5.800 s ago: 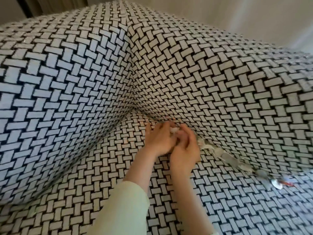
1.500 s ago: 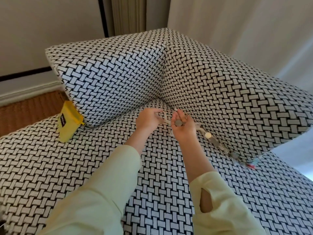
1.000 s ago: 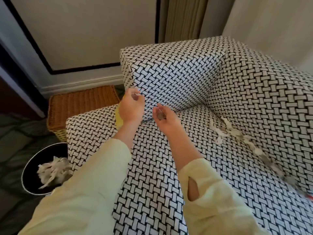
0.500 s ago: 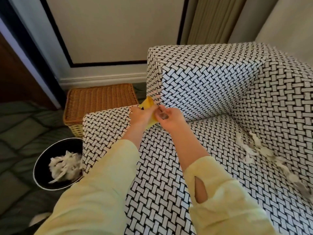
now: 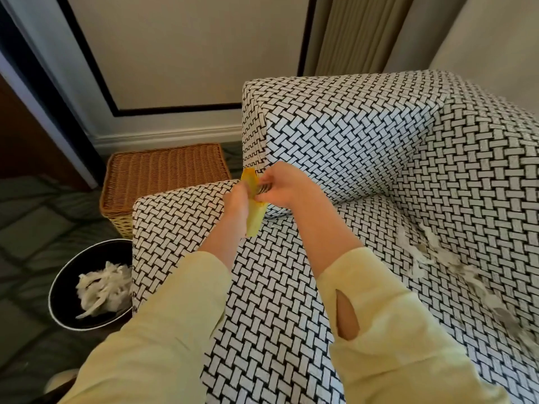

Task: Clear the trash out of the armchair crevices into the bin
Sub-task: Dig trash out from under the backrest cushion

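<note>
- The yellow wrapper [image 5: 254,218] has come up out of the gap under the left armrest [image 5: 335,141] and now hangs clear above the seat [image 5: 277,301].
- The left hand [image 5: 236,204] has its fingers curled round the wrapper. The right hand [image 5: 281,189] pinches a small dark scrap [image 5: 264,188] at the wrapper's top.
- I'd gather both in one grip, then carry them near-left over the bin [image 5: 57,290] before letting go.
- Both forearms reach far, wrists close together.
- Loose trash [image 5: 437,258] waits in the right crevice.

Before me, the armchair seat [image 5: 277,287] carries pale scraps [image 5: 437,252] along its right crevice; the floor [image 5: 35,228] bears a black bin [image 5: 67,275] and a wicker basket [image 5: 163,176].
</note>
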`<action>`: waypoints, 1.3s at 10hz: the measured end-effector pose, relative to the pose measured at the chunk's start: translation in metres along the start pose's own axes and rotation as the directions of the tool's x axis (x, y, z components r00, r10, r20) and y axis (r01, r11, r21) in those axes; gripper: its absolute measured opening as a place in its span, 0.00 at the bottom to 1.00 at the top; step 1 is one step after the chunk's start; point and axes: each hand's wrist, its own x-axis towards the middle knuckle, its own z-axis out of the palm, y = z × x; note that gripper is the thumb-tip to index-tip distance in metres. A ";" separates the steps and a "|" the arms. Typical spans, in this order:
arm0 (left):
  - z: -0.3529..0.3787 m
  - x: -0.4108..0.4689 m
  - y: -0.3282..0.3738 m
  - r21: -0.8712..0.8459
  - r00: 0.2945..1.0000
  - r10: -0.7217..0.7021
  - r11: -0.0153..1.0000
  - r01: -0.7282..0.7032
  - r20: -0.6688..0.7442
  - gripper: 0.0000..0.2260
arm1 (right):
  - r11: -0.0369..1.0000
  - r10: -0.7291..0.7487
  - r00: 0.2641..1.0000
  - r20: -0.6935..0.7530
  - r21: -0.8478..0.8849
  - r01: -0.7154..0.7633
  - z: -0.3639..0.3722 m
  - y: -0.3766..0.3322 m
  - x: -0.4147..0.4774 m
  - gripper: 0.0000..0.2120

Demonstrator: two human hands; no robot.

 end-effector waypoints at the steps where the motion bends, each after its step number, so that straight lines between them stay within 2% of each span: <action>1: 0.005 -0.013 0.002 -0.033 0.999 0.030 0.999 -0.031 -0.039 0.28 | 0.987 0.037 0.999 0.010 0.156 -0.038 -0.002 0.001 0.002 0.17; 2: 0.010 -0.020 -0.001 0.078 0.947 0.236 0.971 -0.224 -0.219 0.19 | 0.913 0.139 0.982 0.126 0.368 -0.177 -0.001 0.003 -0.004 0.22; 3: 0.016 -0.042 -0.003 0.410 0.698 0.673 0.724 -0.555 -0.243 0.07 | 0.600 0.204 0.970 0.130 0.766 -0.229 0.000 0.017 -0.008 0.21; 4: 0.031 -0.058 -0.007 0.505 0.557 0.830 0.461 -0.730 0.047 0.05 | 0.285 0.437 0.890 0.131 0.918 -0.275 -0.014 0.037 -0.018 0.14; 5: 0.062 -0.075 -0.014 0.452 0.562 0.789 0.419 -0.788 0.248 0.05 | 0.186 0.556 0.822 0.122 0.946 -0.266 -0.026 0.067 -0.034 0.11; 6: 0.098 -0.088 -0.024 0.398 0.677 0.654 0.553 -0.732 0.338 0.06 | 0.126 0.625 0.771 0.119 0.960 -0.250 -0.033 0.100 -0.053 0.10; 7: 0.126 -0.094 -0.035 0.405 0.729 0.523 0.609 -0.682 0.441 0.07 | 0.217 0.606 0.793 0.064 0.946 -0.243 -0.042 0.133 -0.071 0.14; 8: 0.148 -0.097 -0.046 0.454 0.771 0.388 0.641 -0.619 0.504 0.12 | 0.722 0.529 0.839 -0.128 0.587 -0.365 -0.051 0.161 -0.100 0.24; 9: 0.162 -0.100 -0.057 0.578 0.798 0.200 0.592 -0.561 0.569 0.22 | 0.918 0.398 0.917 -0.042 0.010 -0.397 -0.041 0.191 -0.136 0.46; 10: 0.168 -0.103 -0.072 0.660 0.757 0.064 0.446 -0.605 0.650 0.32 | 0.899 0.421 0.907 0.022 -0.141 -0.414 -0.021 0.223 -0.159 0.50; 11: 0.176 -0.100 -0.090 0.661 0.687 0.063 0.219 -0.717 0.724 0.45 | 0.935 0.346 0.918 -0.191 -0.010 -0.355 -0.007 0.247 -0.170 0.34; 12: 0.189 -0.091 -0.106 0.646 0.648 0.037 0.059 -0.761 0.761 0.53 | 0.928 0.317 0.847 -0.428 -0.044 -0.370 -0.003 0.261 -0.172 0.19; 13: 0.200 -0.082 -0.119 0.627 0.626 0.034 -0.025 -0.779 0.779 0.56 | 0.911 0.237 0.785 -0.572 -0.151 -0.384 -0.004 0.267 -0.171 0.17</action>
